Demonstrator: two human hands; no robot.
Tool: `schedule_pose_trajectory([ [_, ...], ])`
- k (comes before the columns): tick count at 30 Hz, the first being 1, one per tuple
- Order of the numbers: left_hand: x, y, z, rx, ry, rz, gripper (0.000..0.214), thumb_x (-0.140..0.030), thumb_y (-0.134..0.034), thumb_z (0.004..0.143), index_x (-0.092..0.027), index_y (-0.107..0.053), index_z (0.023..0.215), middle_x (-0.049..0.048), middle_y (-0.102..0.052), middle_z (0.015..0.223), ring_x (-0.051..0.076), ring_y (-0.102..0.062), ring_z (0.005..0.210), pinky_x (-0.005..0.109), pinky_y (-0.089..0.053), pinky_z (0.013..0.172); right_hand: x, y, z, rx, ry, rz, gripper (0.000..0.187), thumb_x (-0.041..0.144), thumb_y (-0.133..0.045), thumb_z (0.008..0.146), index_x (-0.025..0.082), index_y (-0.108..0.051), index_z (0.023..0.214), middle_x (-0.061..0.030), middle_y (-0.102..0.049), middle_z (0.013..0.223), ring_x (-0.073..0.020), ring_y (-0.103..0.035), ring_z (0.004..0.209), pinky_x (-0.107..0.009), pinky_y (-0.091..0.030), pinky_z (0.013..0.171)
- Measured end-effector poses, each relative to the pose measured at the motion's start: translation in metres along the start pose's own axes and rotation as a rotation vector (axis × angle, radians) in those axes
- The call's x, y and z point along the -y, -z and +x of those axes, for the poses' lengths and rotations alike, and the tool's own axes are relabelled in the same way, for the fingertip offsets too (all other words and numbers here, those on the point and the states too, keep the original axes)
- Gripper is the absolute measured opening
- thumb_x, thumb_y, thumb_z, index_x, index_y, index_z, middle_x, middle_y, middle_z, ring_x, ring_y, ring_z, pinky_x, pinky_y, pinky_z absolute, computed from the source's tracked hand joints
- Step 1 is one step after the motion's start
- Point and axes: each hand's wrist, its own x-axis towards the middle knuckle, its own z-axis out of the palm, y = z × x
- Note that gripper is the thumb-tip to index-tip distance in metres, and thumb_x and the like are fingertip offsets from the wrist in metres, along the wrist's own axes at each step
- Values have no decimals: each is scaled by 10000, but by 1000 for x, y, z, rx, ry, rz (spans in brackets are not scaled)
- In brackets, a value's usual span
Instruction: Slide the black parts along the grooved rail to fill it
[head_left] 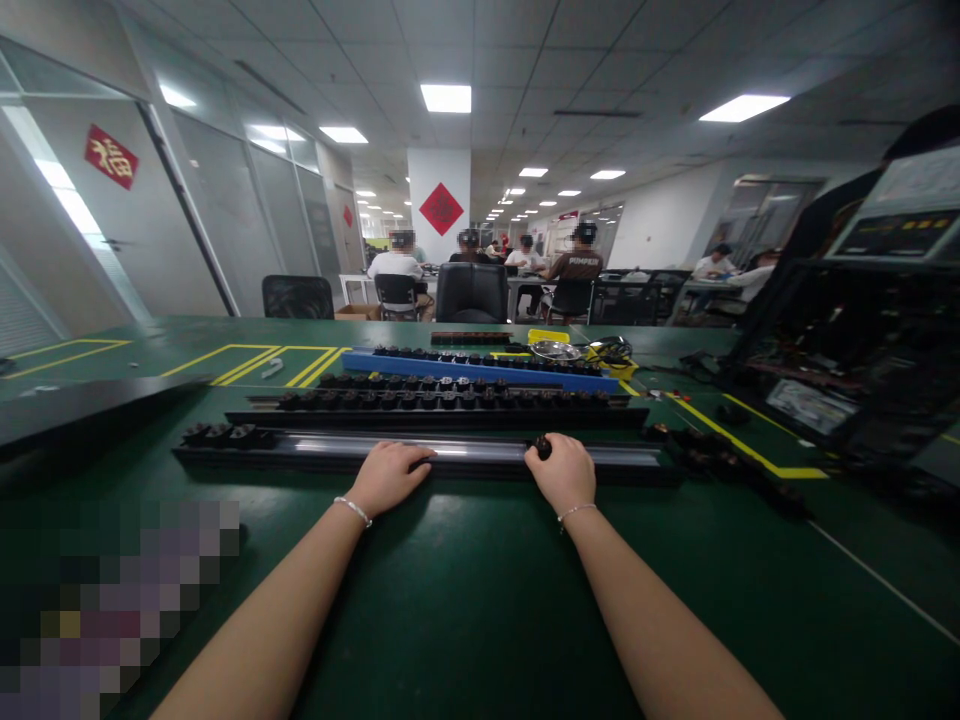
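A long black rail (480, 452) with a shiny, pale channel lies crosswise on the green table in front of me. My left hand (391, 474) grips its near side left of the middle, the fingers reaching over the channel. Further right, my right hand (568, 468) is closed round a small black round part (543, 448) at the rail. Several similar black parts (217, 434) sit at the rail's left end. Just behind lies another black rail (450, 415), with a row of black round parts (427, 398) along it.
Farther back is a blue rail (487, 370) with black parts, near a shiny round dish (555, 350) and a yellow tray (549, 337). Dark loose parts (727, 458) lie right of my rail. An open equipment case (817, 340) stands at the right. Several people sit beyond the table.
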Motion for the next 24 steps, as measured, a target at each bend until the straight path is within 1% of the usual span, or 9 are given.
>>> schedule_pose_trajectory([
  [15, -2, 3, 1, 19, 8, -2, 337, -380, -412, 849, -278, -624, 1090, 15, -688, 1032, 208, -607, 944, 362, -382, 857, -11, 2, 2, -46, -27, -26, 223, 329, -466, 729, 169, -619, 761, -67, -629, 782, -198, -523, 833, -293, -343, 763],
  [24, -1, 1, 0, 9, -4, -5, 335, -378, -416, 851, -274, -622, 1094, 15, -685, 1041, 211, -604, 947, 372, -381, 859, -15, 7, 4, -24, -62, -27, 200, 326, -464, 719, 176, -596, 712, -67, -627, 773, -200, -525, 819, -302, -336, 756],
])
